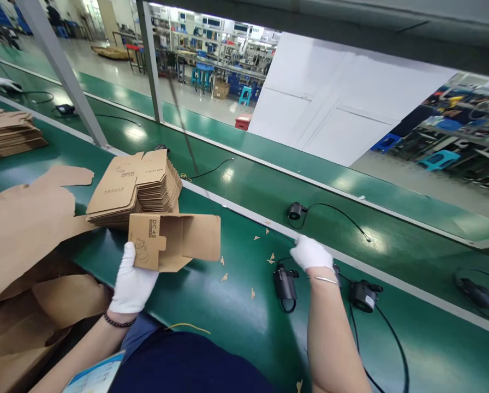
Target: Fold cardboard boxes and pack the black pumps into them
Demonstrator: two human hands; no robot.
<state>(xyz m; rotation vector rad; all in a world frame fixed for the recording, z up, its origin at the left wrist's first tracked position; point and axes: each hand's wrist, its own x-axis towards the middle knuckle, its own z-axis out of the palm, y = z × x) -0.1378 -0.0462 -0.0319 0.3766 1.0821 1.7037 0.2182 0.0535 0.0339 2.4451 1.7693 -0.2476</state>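
My white-gloved left hand (132, 284), closed around a small brown half-folded cardboard box (174, 240) over the green table's (212, 305) near edge, my gloved right hand (310, 252), curled palm-down beside a small black corded device (285, 284), its hold I cannot tell, flat carton stack (138, 188) behind the box.

folded box (174, 240) before flat carton stack (140, 188), black adapters (285, 284) right, all on workbench (228, 327)

Open green belt (236, 311) between the carton stack (146, 188) and cabled black adapters (284, 284).
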